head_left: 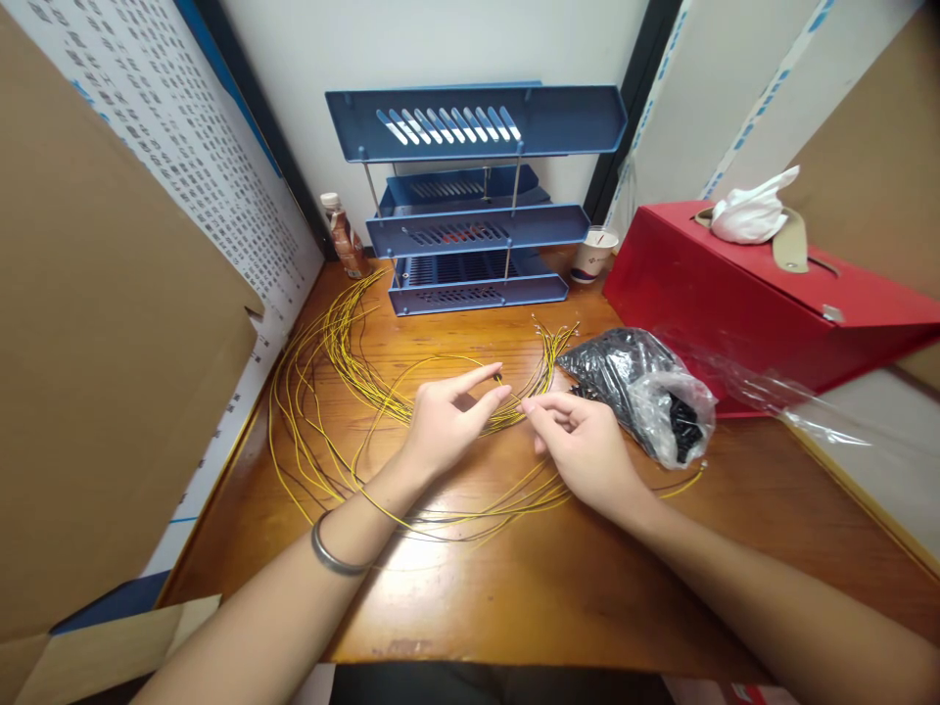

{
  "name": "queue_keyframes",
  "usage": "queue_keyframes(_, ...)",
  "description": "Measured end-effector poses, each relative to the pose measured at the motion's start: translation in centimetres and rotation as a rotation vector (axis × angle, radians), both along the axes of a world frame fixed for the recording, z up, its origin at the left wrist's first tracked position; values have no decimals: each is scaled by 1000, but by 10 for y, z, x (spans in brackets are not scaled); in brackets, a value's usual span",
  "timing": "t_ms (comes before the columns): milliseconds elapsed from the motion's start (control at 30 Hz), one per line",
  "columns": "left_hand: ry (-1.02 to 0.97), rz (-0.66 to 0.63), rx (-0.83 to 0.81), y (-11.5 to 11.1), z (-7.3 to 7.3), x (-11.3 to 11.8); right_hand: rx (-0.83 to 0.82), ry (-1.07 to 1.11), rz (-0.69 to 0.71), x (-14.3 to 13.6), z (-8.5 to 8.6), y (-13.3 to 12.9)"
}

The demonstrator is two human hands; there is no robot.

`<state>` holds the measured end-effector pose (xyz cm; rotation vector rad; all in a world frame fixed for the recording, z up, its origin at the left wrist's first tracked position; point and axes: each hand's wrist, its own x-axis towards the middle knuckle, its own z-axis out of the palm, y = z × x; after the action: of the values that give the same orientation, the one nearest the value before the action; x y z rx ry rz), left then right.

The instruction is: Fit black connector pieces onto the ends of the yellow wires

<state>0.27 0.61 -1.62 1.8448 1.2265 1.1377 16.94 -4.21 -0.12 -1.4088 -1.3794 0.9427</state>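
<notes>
Above the wooden table, my left hand [451, 416] pinches a small black part [498, 376] between thumb and index fingertips. Its exact kind is too small to make out. My right hand [587, 446] is closed just to the right, thumb against index finger on a thin yellow wire whose gripped end is mostly hidden. The two hands' fingertips are close together but apart. Around and beneath them lies a loose coil of yellow and dark wires [342, 333], with small pale tips bunched behind my right hand. A few wires cross under both wrists.
A clear plastic bag of small black parts [624, 377] lies right of my right hand. Behind stand a blue three-tier tray rack [477, 235], a bottle [345, 240], a paper cup [593, 257] and a red box [661, 284]. Cardboard [110, 294] walls the left side.
</notes>
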Motion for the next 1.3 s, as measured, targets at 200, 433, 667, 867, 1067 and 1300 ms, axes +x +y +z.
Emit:
queue_keyframes(200,24,-26,19,1,-2,-1,3,-7,9,1,-1,0)
queue_keyframes(433,28,-69,54,1,-2,-1,-4,0,26,0,0,0)
queue_keyframes(667,66,-104,126,-2,0,0,-5,-10,39,0,-3,0)
queue_keyframes(867,74,-177,165,-3,1,0,-11,-16,29,0,-2,-1)
queue_keyframes(1067,77,-242,227,-3,-2,-1,-6,-15,26,0,-2,0)
queue_keyframes(1300,104,-14,139,-3,-1,0,-27,-18,55,0,-2,1)
